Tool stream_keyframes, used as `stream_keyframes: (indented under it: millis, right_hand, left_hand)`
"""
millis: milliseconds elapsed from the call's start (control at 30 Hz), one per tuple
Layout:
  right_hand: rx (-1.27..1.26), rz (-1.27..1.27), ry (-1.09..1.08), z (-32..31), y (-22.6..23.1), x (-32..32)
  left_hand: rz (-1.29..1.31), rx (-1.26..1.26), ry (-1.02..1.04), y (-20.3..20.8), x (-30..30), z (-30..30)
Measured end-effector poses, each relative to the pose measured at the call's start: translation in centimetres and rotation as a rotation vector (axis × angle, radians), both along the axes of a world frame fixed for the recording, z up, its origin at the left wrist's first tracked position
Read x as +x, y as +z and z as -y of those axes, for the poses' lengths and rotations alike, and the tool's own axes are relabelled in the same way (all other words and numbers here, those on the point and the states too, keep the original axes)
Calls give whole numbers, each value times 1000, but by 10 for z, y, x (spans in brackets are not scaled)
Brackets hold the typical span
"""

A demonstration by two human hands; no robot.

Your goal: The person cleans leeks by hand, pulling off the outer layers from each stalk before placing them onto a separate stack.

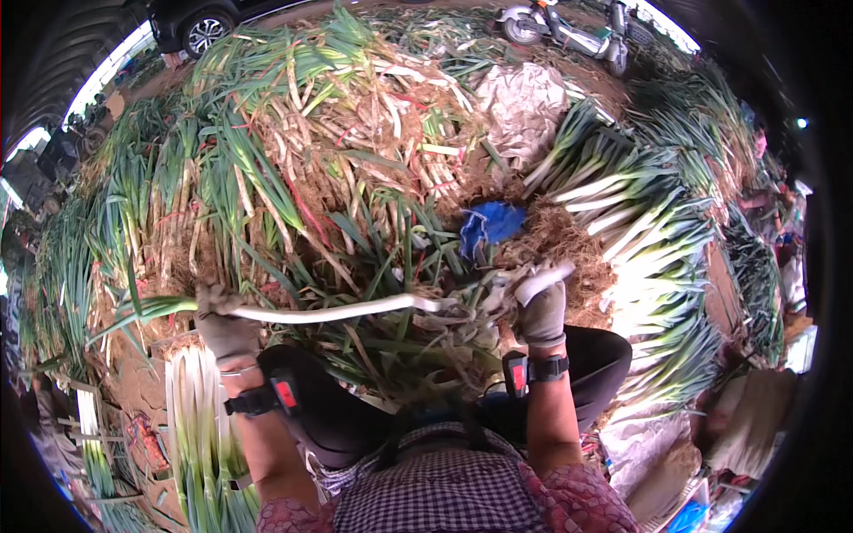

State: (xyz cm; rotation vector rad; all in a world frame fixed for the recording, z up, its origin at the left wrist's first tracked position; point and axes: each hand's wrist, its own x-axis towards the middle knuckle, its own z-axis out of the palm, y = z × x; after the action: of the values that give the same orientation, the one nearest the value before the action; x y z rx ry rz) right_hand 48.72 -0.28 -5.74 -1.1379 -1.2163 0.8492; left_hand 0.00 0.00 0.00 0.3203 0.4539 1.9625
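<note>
My gloved left hand [222, 322] is closed around a long green onion [338, 313]. Its white stem points right across my lap, and its green leaves trail out to the left. My gloved right hand [540, 313] is closed, with a pale, smooth, elongated piece [546, 281] at its top; whether that is a strip of onion skin or something else I cannot tell. Between the hands, beyond the stem's end, lies a blurred tangle of pale peelings [471, 306]. Loose green leaves [373, 351] cover the ground before my legs.
Unpeeled green onions [302, 151] with brown roots are heaped ahead and left. Cleaned ones [640, 240] lie in a long row at right; a bundle [200, 426] sits at lower left. A blue cloth [489, 226], crumpled sack [524, 107], scooter [569, 31] and car [209, 27] stand beyond.
</note>
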Motion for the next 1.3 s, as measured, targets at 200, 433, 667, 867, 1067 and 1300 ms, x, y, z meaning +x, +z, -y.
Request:
stream_keyframes:
  millis: [200, 433, 667, 867, 1067, 1300]
  right_hand:
    - [-23, 911, 388, -8, -26, -37]
    - [-195, 816, 366, -25, 41, -54]
    - [-429, -260, 448, -9, 38, -54]
    - [-417, -362, 407, 35, 73, -21]
    - [-370, -502, 332, 88, 113, 23]
    - [20, -498, -174, 176, 153, 130]
  left_hand:
    - [30, -75, 48, -18, -37, -2]
    - [46, -83, -26, -26, -17, -31]
    - [29, -93, -299, -38, 17, -59]
    - [311, -134, -451, -66, 49, -78]
    - [402, -188, -712, -61, 114, -113]
    - [124, -220, -328, -55, 58, -180]
